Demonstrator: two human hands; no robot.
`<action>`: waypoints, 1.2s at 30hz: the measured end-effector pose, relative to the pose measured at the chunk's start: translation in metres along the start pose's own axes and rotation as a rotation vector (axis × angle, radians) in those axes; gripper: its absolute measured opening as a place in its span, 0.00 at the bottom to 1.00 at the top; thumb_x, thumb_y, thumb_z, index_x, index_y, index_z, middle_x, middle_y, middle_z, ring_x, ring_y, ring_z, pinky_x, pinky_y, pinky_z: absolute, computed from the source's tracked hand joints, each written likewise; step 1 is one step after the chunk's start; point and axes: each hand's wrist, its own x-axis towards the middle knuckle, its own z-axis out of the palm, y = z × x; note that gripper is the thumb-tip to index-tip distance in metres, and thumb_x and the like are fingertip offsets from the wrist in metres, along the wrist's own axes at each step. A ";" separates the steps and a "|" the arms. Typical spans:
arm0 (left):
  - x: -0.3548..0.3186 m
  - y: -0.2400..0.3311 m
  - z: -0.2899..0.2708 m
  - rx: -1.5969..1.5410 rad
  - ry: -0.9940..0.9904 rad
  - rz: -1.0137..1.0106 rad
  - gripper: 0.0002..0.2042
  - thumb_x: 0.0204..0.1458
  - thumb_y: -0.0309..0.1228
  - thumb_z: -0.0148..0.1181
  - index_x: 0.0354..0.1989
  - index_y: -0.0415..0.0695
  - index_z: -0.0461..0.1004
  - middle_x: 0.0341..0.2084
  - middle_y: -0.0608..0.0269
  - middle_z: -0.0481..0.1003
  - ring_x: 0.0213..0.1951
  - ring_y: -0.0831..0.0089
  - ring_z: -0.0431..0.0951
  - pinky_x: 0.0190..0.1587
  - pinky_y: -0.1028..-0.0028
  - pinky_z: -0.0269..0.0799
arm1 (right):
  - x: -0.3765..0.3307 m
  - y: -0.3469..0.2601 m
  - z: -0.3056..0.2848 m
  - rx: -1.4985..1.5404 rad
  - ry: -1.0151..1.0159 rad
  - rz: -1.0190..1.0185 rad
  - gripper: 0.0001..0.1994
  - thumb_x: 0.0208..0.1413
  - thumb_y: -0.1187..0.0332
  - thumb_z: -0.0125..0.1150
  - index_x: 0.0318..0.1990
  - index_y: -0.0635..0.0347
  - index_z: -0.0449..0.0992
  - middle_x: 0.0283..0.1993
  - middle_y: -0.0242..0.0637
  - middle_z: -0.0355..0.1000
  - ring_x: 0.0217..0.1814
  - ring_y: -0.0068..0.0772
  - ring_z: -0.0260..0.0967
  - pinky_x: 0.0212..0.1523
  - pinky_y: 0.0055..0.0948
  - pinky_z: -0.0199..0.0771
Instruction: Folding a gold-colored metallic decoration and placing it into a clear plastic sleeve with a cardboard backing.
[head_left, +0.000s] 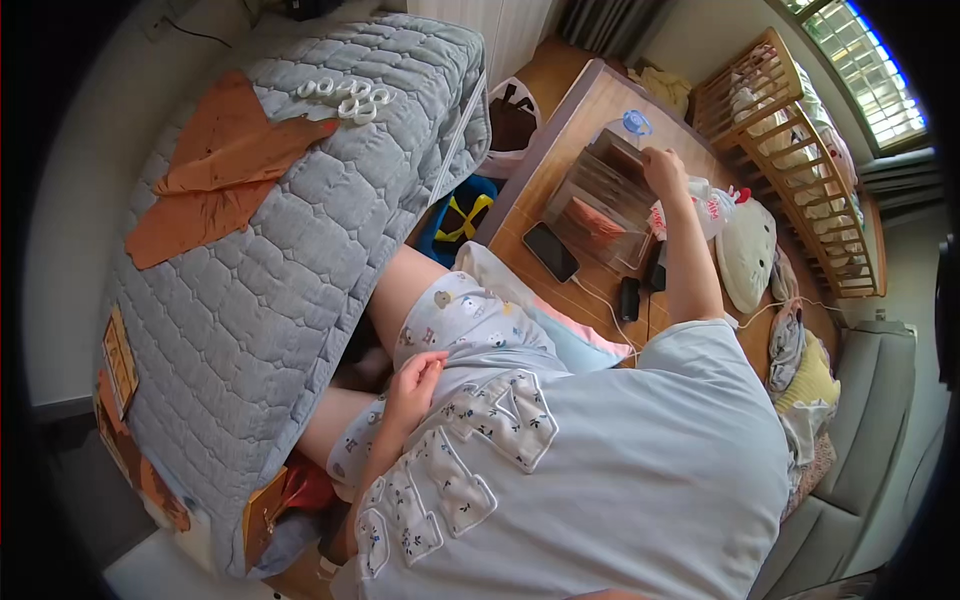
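My right hand (pixel 664 172), its arm stretched forward, is closed at the far edge of a clear plastic box (pixel 607 205). What its fingers hold, if anything, is hidden. Inside the box lies something orange-red (pixel 596 217). My left hand (pixel 412 390) rests on my lap, fingers loosely bent, with nothing visible in it. Close to the box's near side is a black phone (pixel 550 251) with a white cable. A small black device (pixel 629 299) lies to the right of the phone. Beyond the box sits a blue-and-clear round item (pixel 636 122).
To my left, a grey quilted bed (pixel 300 290) carries folded orange cloth (pixel 215 175) and several white rings (pixel 350 97). A wooden surface (pixel 520 215) holds the box, a white plastic bag (pixel 712 208) and a white cushion (pixel 746 255). A wooden crib (pixel 800 150) stands at the far right.
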 end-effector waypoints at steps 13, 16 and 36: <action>0.002 -0.002 -0.005 -0.012 0.002 -0.104 0.13 0.68 0.27 0.53 0.57 0.36 0.75 0.47 0.62 0.79 0.47 0.78 0.77 0.54 0.76 0.73 | -0.042 -0.065 0.052 0.004 0.177 0.054 0.16 0.63 0.54 0.57 0.46 0.55 0.82 0.51 0.45 0.78 0.55 0.54 0.73 0.59 0.48 0.70; 0.005 0.006 -0.002 0.046 0.084 -0.037 0.17 0.63 0.24 0.58 0.60 0.37 0.73 0.43 0.63 0.78 0.44 0.79 0.77 0.48 0.77 0.74 | -0.066 -0.128 0.041 0.312 0.353 -0.179 0.07 0.60 0.67 0.58 0.39 0.56 0.81 0.42 0.42 0.78 0.47 0.53 0.72 0.50 0.50 0.71; -0.135 -0.055 -0.037 -0.071 1.123 0.073 0.05 0.56 0.26 0.61 0.39 0.40 0.79 0.33 0.68 0.79 0.38 0.79 0.76 0.41 0.75 0.72 | -0.325 -0.504 -0.055 1.456 -0.889 -1.788 0.12 0.52 0.80 0.57 0.44 0.60 0.74 0.44 0.42 0.71 0.52 0.50 0.67 0.55 0.42 0.68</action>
